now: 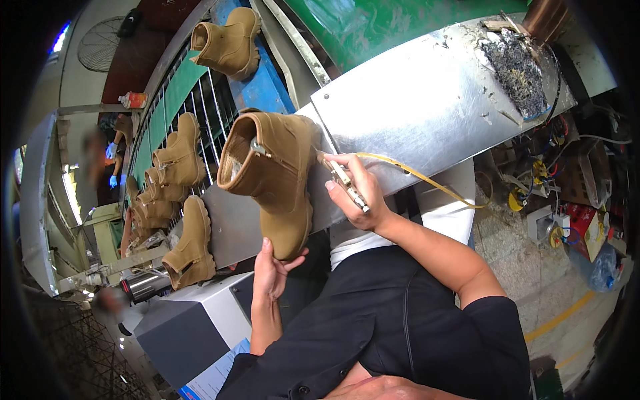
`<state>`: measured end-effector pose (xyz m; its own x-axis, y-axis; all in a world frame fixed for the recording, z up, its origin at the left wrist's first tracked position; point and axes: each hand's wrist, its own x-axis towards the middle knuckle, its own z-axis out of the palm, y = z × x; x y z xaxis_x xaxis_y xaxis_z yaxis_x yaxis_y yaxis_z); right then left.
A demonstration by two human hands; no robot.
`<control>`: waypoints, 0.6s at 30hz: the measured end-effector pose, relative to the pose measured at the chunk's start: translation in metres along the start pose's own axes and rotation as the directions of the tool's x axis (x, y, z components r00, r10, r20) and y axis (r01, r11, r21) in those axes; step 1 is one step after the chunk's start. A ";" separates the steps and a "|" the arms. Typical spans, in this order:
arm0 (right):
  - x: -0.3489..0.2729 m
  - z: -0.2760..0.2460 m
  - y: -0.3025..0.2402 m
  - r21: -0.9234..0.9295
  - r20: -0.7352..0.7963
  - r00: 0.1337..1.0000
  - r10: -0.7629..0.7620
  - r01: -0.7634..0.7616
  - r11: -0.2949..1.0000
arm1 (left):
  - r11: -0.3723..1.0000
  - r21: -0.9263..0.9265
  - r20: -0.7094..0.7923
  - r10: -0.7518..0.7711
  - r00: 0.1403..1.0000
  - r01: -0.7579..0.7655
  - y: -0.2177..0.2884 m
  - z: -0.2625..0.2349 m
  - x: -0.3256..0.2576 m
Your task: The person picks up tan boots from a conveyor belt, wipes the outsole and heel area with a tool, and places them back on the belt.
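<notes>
A tan ankle boot (pixel 283 167) is held at the edge of the metal bench, its open top towards the far left and its toe towards me. My left hand (pixel 272 270) grips the toe from below, thumb at the side and fingers underneath. My right hand (pixel 360 195) is closed around a slim metal hand tool (pixel 347 180), whose front end points at the boot's heel and sole side. Whether its tip touches the boot, I cannot tell. A yellow hose (pixel 413 172) trails right from beside that hand.
Several tan boots, one of them a nearer boot (pixel 192 240), stand along a wire rack (pixel 208 100) at left. Another boot (pixel 230 43) sits on a blue surface. A charred, dark patch (pixel 513 73) covers the metal bench's (pixel 407 87) far right end. Wires and boxes lie right.
</notes>
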<state>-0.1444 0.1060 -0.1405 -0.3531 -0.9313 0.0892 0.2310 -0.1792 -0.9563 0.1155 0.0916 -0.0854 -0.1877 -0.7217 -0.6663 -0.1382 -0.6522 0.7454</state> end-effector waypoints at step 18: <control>-0.043 -0.065 -0.071 0.157 0.150 0.873 0.464 -0.484 0.861 | 0.885 -0.206 0.680 -0.178 0.711 0.418 -0.002 0.118 0.028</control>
<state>-0.2044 0.1798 -0.0947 -0.0650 -0.9438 -0.3240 0.5121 0.2471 -0.8226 -0.0039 0.1002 -0.1030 -0.7703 -0.2395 -0.5910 -0.0002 -0.9267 0.3758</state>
